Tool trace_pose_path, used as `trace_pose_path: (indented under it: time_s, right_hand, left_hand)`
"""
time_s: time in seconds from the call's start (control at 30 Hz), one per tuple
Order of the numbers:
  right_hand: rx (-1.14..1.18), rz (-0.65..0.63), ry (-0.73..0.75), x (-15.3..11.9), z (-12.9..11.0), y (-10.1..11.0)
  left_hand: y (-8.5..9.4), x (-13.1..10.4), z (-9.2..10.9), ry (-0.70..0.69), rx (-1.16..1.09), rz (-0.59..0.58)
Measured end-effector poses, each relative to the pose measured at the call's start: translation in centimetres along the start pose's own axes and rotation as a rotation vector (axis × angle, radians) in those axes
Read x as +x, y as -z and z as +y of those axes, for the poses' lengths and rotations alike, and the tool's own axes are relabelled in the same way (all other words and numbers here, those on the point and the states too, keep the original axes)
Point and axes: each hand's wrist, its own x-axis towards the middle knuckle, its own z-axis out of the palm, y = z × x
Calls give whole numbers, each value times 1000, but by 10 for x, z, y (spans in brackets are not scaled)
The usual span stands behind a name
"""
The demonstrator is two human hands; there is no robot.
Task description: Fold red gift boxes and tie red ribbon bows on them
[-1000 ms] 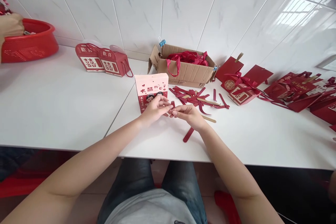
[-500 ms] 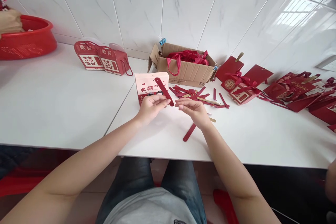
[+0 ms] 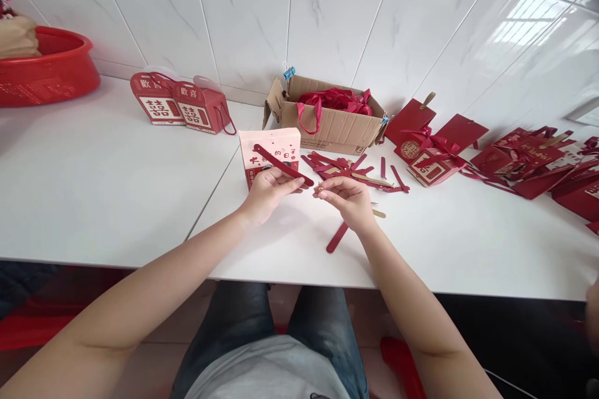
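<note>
Between the thumb and fingers of my left hand (image 3: 269, 193) is a long red strap (image 3: 281, 165) with rounded ends, held tilted above the table. My right hand (image 3: 344, 199) pinches a tiny gold-coloured stud (image 3: 319, 189) just off the strap's lower right end. Behind my left hand stands a pink and red paper box (image 3: 250, 143) printed with characters, partly covered by the strap. A heap of red and gold straps (image 3: 346, 168) lies past my right hand. One loose red strap (image 3: 337, 238) rests nearer the table edge, partly under my right wrist.
A cardboard box (image 3: 337, 131) of red ribbon stands at the wall. Two red gift boxes (image 3: 191, 106) are at the left, near a red plastic basket (image 3: 51, 78) with a co-worker's gloved hand (image 3: 19, 37) by it. More red gift boxes (image 3: 510, 156) crowd the right side.
The strap in my left hand has tipped over to the left and lies flatter. In my right fingertips the small gold-coloured stud now shows. Both hands have stayed in nearly the same place.
</note>
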Motion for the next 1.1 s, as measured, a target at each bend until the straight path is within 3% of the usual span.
trace_pose_path:
  time_s: [0.23, 0.47, 1.1]
  right_hand:
    - [-19, -28, 33, 1, 6, -2]
    - [-253, -14, 257, 2, 7, 2]
    - [-282, -28, 245, 1, 5, 0]
  left_hand:
    - [-5, -5, 4, -108, 145, -13]
    - [-7, -8, 4, -148, 253, 44]
    - [-4, -6, 2, -128, 239, 5]
